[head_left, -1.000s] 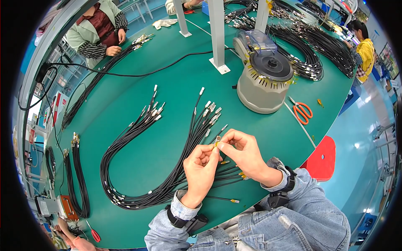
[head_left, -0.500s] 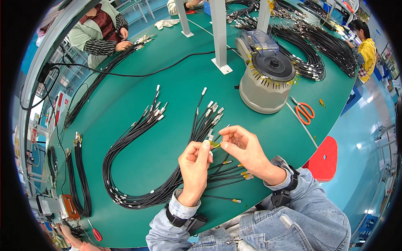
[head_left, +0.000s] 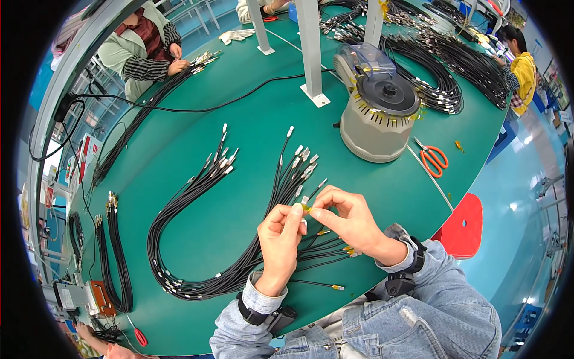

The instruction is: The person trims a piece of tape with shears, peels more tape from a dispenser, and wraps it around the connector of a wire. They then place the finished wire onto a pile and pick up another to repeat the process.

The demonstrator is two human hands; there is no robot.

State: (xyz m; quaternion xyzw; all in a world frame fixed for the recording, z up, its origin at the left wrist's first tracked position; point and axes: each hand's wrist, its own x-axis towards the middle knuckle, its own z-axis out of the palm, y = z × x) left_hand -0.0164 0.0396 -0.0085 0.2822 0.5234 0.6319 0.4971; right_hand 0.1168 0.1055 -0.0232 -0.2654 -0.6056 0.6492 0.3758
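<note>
My left hand [head_left: 280, 234] pinches the end of a black cable that has a white label or connector [head_left: 305, 200] on it. Against its fingertips, my right hand [head_left: 350, 220] is closed on a small strip of yellow translucent tape [head_left: 307, 209] at that same cable end. Fingers partly hide how the tape sits. Under and around my hands lies a U-shaped bundle of black cables [head_left: 156, 239]. One group of its ends has white tips [head_left: 306, 169]; several ends by my right wrist carry yellow tape [head_left: 348, 248].
A round tape dispenser [head_left: 376, 134] stands beyond my right hand, beside orange-handled scissors [head_left: 433, 160]. Grey posts [head_left: 311, 54] rise from the green table [head_left: 239, 143]. More cable bundles [head_left: 116, 257] lie left and far right. A co-worker's hand [head_left: 178, 66] holds cables at far left.
My right hand has come down and left, its fingertips meeting the left ones at the cable end. The yellow tape there is now pinched between them.
</note>
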